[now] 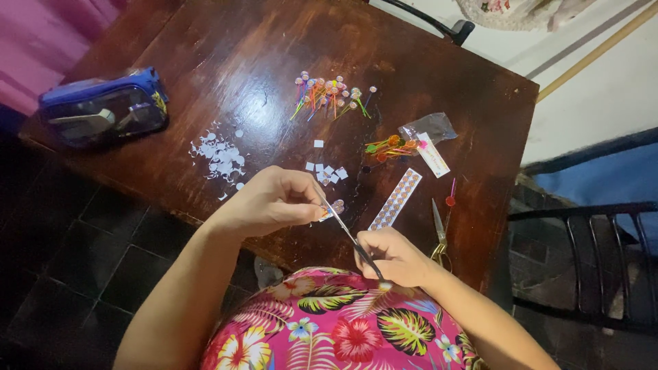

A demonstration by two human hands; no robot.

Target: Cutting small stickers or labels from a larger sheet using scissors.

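Nearest the camera, a pair of scissors (353,238) is gripped in the closed right hand (396,257), its blades raised towards a small round sticker piece (334,207) that is pinched between thumb and fingers of the left hand (274,201), just above the near edge of the dark wooden table (226,48). The piece is seen as a tiny pale disc with a reddish pattern, touched by the blade tips (whether it is being cut cannot be told). Just beside the right hand a second, gold-handled pair of scissors (439,236) is laid on the wood, with a long strip of patterned stickers (395,199) next to it. Farther in, small white paper squares (326,170) and a scatter of white scraps (219,159) are spread. A clear plastic bag (428,130) is lying on its side, with coloured picks (391,146) spilling from its mouth. Beyond, a loose heap of decorated picks (331,94) is found, and at the far left a blue pouch with a clear window (104,108), its contents dim
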